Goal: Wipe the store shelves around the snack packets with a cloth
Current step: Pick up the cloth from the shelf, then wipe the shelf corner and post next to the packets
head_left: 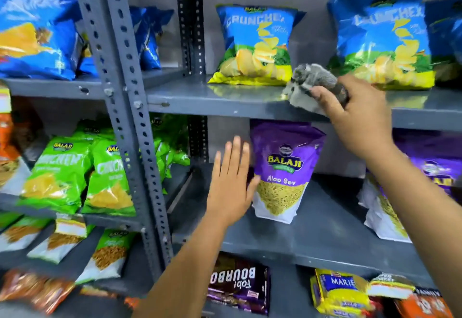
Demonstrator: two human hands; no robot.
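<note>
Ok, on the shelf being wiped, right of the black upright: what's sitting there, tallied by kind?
blue packets: 3, the rightmost cut off at the picture's edge
cloth: 1, bunched in the right hand
total: 4

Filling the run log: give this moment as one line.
phase: wiping | right hand: holds cloth on upper shelf between two Crunchex bags | left hand: open, beside Aloo Sev packet
</note>
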